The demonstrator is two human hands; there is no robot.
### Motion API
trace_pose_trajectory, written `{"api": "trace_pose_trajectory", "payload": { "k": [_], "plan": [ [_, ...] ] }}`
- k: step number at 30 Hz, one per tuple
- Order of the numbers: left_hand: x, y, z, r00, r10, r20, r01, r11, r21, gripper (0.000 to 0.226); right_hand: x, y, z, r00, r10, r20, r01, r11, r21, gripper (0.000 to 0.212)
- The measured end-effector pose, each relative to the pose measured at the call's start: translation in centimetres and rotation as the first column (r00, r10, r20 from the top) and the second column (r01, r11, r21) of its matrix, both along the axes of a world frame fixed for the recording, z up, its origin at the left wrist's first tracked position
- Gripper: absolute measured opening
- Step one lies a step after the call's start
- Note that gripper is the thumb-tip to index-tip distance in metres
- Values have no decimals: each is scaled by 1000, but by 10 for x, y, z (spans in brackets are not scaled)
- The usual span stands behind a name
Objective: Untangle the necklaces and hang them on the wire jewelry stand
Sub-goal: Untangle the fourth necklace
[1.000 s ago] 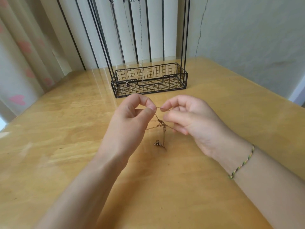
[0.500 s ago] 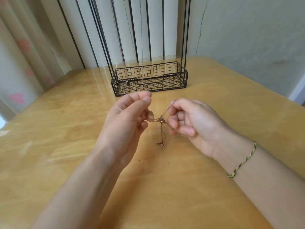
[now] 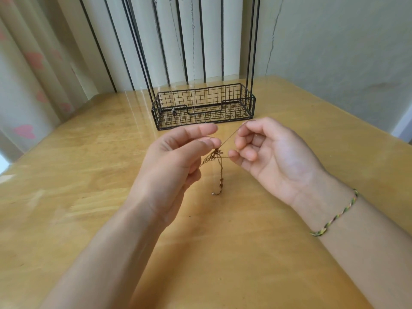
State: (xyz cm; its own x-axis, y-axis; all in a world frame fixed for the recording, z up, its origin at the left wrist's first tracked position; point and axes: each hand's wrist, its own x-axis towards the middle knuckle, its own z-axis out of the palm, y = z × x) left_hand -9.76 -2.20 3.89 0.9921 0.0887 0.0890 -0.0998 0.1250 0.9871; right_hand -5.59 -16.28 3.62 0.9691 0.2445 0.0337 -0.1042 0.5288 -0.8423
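Wooden table (image 3: 89, 175) carries a black wire jewelry stand (image 3: 202, 108) near its far edge

The tangled chain (image 3: 219, 170) at the centre of the frame is a dull bronze-brown. Behind it, the wire jewelry stand (image 3: 202, 108) is black, a grid pattern at its base, with thin silvery chains (image 3: 193, 52) hanging on it. The worktop (image 3: 89, 175) is glossy honey-yellow wood with paler grain streaks. At lower right, a braided bracelet (image 3: 334, 217) mixes green, yellow and pink. The curtain (image 3: 24, 130) at left is cream with pink shapes.
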Motion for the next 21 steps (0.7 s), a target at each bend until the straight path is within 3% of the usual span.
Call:
{"api": "trace_pose_trajectory", "payload": {
  "k": [4, 10, 16, 21],
  "plan": [
    [-1, -2, 1, 1000, 6, 5, -6, 1000, 11, 22, 0, 0, 1, 1000, 9, -11, -9, 999, 45, 22],
    [-1, -3, -1, 999, 35, -3, -33, 963, 267, 25, 1, -2, 2, 1000, 2, -4, -2, 999, 52, 20],
    [-4, -7, -2, 997, -1, 77, -34, 892, 451, 8, -3, 0, 4, 996, -13, 85, 18, 998, -57, 16],
    [-2, -1, -3, 995, 52, 82, -80, 916, 393, 9, -1, -5, 2, 991, -42, 127, 58, 991, -123, 23]
  ]
}}
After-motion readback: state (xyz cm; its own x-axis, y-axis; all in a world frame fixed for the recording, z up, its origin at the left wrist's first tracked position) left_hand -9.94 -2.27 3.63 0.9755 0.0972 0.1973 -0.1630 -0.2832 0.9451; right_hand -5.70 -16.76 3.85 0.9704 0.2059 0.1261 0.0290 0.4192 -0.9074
